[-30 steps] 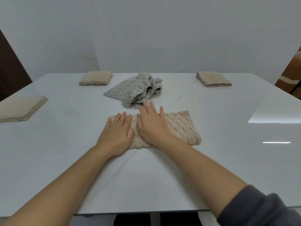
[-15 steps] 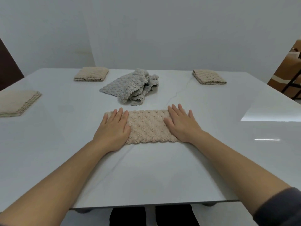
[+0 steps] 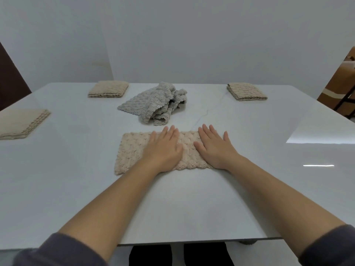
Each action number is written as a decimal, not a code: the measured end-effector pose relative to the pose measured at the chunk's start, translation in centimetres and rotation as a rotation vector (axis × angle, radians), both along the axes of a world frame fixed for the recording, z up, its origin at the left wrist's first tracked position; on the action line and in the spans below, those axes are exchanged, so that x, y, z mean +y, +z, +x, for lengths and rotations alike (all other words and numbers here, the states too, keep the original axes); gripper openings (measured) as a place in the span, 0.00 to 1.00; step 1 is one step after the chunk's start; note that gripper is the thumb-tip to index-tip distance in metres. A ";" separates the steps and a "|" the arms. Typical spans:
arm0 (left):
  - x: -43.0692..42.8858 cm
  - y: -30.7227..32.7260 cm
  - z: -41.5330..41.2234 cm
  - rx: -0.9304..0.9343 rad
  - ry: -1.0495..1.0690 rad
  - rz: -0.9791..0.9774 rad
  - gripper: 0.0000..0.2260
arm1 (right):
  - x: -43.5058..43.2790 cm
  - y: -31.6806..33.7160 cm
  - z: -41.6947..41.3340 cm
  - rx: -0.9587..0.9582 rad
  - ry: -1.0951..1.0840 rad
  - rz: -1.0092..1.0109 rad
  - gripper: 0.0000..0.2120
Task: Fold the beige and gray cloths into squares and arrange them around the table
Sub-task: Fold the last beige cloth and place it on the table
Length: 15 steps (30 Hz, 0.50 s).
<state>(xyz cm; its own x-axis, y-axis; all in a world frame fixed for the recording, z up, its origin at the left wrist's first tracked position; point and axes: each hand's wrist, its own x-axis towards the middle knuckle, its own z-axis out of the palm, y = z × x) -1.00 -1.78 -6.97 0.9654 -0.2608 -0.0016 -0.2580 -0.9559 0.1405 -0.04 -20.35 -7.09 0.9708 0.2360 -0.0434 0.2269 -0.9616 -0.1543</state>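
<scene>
One white table (image 3: 192, 208) fills most of the view and carries five pieces of cloth: four beige and one gray.

The gray cloth (image 3: 155, 104) is a crumpled, unfolded heap in the middle of the table, a little toward the far edge. It cannot be told if the heap is one cloth or more.

The beige cloth (image 3: 132, 150) lies just nearer than the gray one, apart from it, in the middle of the table. It is folded to a long strip that runs left to right, parallel to the near edge.

Three squares of beige cloth are already folded. The far-left square (image 3: 108, 88) lies near the far left corner. The far-right square (image 3: 246, 91) lies near the far right corner. The left square (image 3: 21, 122) lies at the left edge and is partly cut off by the view.

Two bare forearms reach in from the near edge, each with a dark sleeve pushed up.

The left hand (image 3: 163, 148) lies palm down on the middle of the strip, with fingers straight and close together. The right hand (image 3: 215, 148) lies palm down on the right end of the strip, with fingers straight and slightly spread and the little finger most apart. The two hands are side by side and do not touch. The left end of the strip is uncovered.
</scene>
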 end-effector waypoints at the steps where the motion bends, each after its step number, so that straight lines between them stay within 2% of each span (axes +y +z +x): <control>1: 1.4 -0.1 0.0 0.001 0.031 0.005 0.26 | -0.1 0.0 0.0 -0.002 0.002 0.002 0.30; 6: 7.2 0.2 -1.0 0.040 0.192 0.023 0.26 | -0.1 0.1 -0.1 0.004 0.007 -0.004 0.31; 10: 7.2 0.2 -1.8 0.050 0.228 0.012 0.27 | 0.0 0.3 -0.2 0.011 0.019 -0.010 0.31; 15: 6.4 -0.1 -4.8 0.037 0.324 -0.028 0.27 | -1.3 1.1 -0.7 0.038 0.139 -0.016 0.31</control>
